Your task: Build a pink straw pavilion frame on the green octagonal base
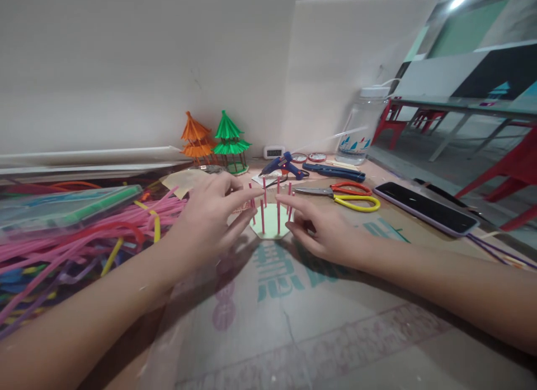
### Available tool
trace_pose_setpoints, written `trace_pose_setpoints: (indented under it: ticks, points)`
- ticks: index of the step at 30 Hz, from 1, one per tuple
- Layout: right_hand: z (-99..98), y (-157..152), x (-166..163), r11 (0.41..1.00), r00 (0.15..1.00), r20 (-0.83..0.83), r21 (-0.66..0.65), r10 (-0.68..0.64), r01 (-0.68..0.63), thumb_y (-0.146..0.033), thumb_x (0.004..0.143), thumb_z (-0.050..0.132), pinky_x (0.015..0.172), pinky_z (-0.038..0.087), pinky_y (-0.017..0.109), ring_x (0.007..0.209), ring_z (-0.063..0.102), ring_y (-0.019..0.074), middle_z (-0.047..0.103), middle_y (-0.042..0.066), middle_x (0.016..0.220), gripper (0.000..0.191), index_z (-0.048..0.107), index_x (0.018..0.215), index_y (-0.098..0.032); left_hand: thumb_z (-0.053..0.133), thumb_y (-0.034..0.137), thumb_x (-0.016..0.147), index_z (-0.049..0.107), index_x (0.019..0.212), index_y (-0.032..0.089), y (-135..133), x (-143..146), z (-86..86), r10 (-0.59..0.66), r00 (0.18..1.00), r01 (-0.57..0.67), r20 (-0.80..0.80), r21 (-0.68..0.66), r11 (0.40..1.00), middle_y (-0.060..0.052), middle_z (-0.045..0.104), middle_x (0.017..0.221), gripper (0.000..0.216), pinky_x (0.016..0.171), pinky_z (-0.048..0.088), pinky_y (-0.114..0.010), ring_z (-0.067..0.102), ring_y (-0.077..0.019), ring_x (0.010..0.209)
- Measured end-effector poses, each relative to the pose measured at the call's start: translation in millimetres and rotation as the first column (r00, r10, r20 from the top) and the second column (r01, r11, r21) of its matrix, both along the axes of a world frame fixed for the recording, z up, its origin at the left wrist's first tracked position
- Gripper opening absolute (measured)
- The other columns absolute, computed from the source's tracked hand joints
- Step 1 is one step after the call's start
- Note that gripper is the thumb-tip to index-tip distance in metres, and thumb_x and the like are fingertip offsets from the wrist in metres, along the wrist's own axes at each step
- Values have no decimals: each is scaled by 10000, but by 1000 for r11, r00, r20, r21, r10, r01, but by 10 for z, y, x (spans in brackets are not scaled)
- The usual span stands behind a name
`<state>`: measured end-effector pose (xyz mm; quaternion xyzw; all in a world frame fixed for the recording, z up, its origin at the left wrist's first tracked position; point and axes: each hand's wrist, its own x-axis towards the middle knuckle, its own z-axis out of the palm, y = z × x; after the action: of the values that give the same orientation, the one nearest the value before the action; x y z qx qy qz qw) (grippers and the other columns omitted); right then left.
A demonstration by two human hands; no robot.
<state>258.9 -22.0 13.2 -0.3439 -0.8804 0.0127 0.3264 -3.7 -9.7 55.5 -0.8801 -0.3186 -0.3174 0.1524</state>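
A pale green, many-sided base lies on the printed work surface, with several thin pink sticks standing upright around its edge. My left hand is at its left side, fingers apart and stretched towards the sticks. From the right, my right hand reaches in, its index finger extended close to the tops of the front sticks and the other fingers curled loosely. Fingertips of both hands are at or very near the sticks; whether they touch them I cannot tell. Neither hand visibly grips anything.
Pink pipe cleaners and a clear plastic case are heaped at left. Behind stand orange and green pagoda models, a blue glue gun and a small clock. At right are scissors, a phone and a bottle.
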Motion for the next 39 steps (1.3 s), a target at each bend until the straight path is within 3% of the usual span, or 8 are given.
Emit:
trace_pose_setpoints:
  ticks: [5, 14, 31, 39]
  points:
    - [11, 6, 4, 1000, 999, 27, -13, -26, 27, -189, 963, 508, 572, 349, 253, 526, 465, 126, 615, -43, 654, 551, 470, 1512, -181, 518, 182, 1016, 731, 1253, 290, -8, 21, -46, 5, 999, -5, -32, 10, 1000, -68, 619, 982, 337, 830, 486, -421, 579, -238, 943]
    - [38, 13, -6, 986, 993, 71, -127, -98, 107, -248, 982, 503, 614, 394, 274, 598, 576, 167, 686, 1, 733, 587, 412, 1556, -164, 514, 212, 1023, 763, 1163, 224, -24, 8, -7, 32, 998, -28, -59, 63, 998, -90, 649, 988, 286, 843, 489, -425, 603, -253, 959]
    - [27, 10, -9, 985, 982, 143, -96, -126, 141, -244, 968, 487, 596, 368, 276, 595, 591, 176, 712, 20, 752, 609, 404, 1563, -147, 517, 188, 1012, 738, 1204, 210, -18, 5, -12, -2, 997, 8, -83, 70, 997, -105, 665, 1017, 294, 837, 479, -434, 612, -266, 958]
    - [-17, 18, 5, 995, 992, 97, -55, -76, 82, -217, 979, 481, 601, 365, 285, 580, 543, 162, 668, -8, 710, 623, 343, 1581, -132, 526, 222, 1016, 695, 1239, 195, -15, 0, -17, -2, 997, 8, -77, 76, 997, -111, 677, 1082, 282, 899, 482, -446, 627, -278, 1034]
